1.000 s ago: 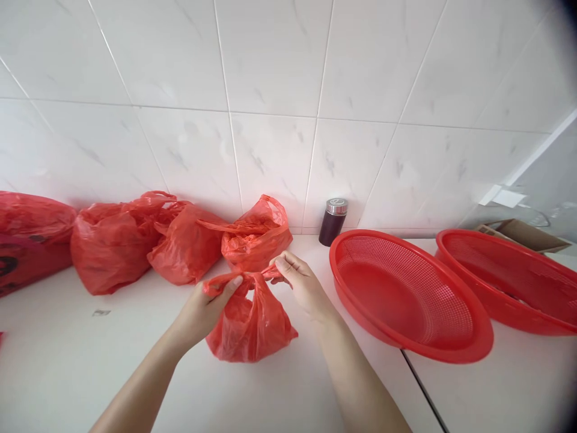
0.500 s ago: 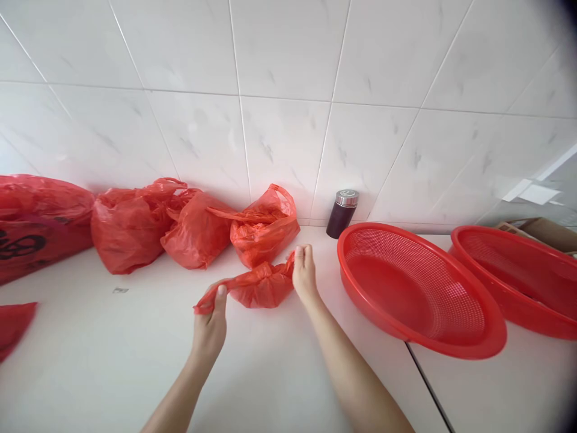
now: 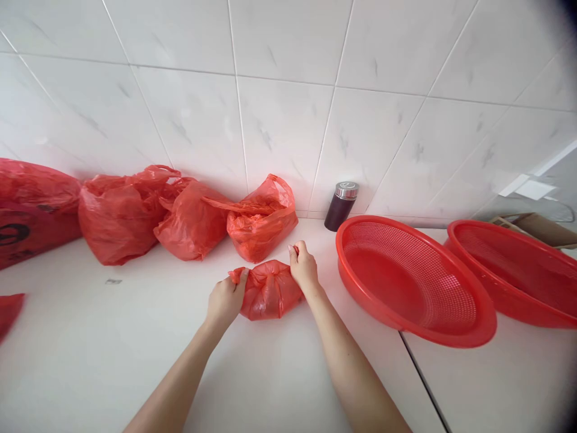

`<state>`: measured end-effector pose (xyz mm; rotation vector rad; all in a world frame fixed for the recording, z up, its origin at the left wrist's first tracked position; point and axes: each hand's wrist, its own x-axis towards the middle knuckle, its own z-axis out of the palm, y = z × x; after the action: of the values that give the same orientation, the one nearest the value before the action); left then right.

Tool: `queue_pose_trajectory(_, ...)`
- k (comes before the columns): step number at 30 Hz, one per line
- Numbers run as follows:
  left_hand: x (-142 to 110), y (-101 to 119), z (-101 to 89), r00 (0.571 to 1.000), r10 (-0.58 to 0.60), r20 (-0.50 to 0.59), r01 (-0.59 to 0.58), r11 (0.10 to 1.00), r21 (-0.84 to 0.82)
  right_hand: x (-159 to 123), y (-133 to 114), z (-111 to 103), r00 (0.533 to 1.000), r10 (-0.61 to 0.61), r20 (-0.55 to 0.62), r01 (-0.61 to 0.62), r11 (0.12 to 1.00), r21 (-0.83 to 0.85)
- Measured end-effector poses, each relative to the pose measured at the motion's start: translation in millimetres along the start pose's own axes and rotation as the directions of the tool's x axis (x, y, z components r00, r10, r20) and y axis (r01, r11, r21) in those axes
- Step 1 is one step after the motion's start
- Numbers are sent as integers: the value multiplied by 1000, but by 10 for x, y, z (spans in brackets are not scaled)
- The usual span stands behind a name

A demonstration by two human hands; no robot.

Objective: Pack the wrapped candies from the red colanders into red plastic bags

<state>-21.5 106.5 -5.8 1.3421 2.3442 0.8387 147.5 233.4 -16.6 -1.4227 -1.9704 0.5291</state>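
A small red plastic bag (image 3: 270, 296), gathered at its top and rounded with contents I cannot make out, rests on the white table (image 3: 148, 337). My left hand (image 3: 226, 299) is closed on the bag's left end, a twist of film poking out above the thumb. On the other side, my right hand (image 3: 303, 266) grips the right end in a fist. The film is drawn tight and creased between both hands. Just behind it stands another red bag (image 3: 261, 225) with a loop handle upright.
More filled red bags (image 3: 119, 219) line the tiled wall to the left. A dark flask (image 3: 341, 207) with a silver lid stands behind my right hand. Two red plastic baskets (image 3: 387, 282) occupy the right side, with a cardboard box (image 3: 538, 228) behind.
My left hand has moved right and slightly up, closer to the bag's middle. The long left end has shortened into the grip, and the bag looks rounder. The right hand keeps hold.
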Motion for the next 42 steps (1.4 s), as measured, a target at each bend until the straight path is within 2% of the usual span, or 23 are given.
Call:
queue_pose_trajectory(4, -66, 40, 41, 997, -75, 25, 75, 997, 11, -44, -67, -140, 1000, 7, 24, -5, 994, -109)
queue_pose_trajectory(7, -126, 54, 74, 994, -100, 33, 100, 995, 2, -188, -196, -217, 999, -22, 31, 27, 985, -171)
queue_pose_trajectory(11, -195, 60, 102, 992, -112, 53, 114, 993, -27, -413, -274, -113, 994, -40, 106, 63, 972, -225)
queue_pose_trajectory(14, -206, 28, 99, 991, -114, 72, 116, 993, -24, -424, -170, -40, 990, -7, 139, 44, 964, -262)
queue_pose_trajectory(21, -141, -117, 50, 990, -120, 78, 113, 990, 82, -243, 128, -143, 993, 52, 106, -20, 958, -287)
queue_pose_trajectory(28, 12, -82, 94, 994, -54, 94, 26, 961, 276, -260, 196, 55, 987, 50, 154, 1, 948, -318)
queue_pose_trajectory(32, 95, -75, 152, 997, -23, 80, -4, 945, 328, -251, 203, 104, 990, 56, 129, -11, 946, -324)
queue_pose_trajectory(36, 103, -111, 205, 999, 38, 20, -43, 946, 320, -264, 213, 114, 994, 60, 92, -32, 959, -281)
queue_pose_trajectory(39, 66, -156, 184, 997, 74, -11, -69, 963, 262, -286, 229, 116, 996, 92, 23, -85, 974, -211)
queue_pose_trajectory(42, -26, -207, 93, 999, 24, -28, -19, 989, 148, -290, 255, 106, 988, 144, -58, -149, 983, -105)
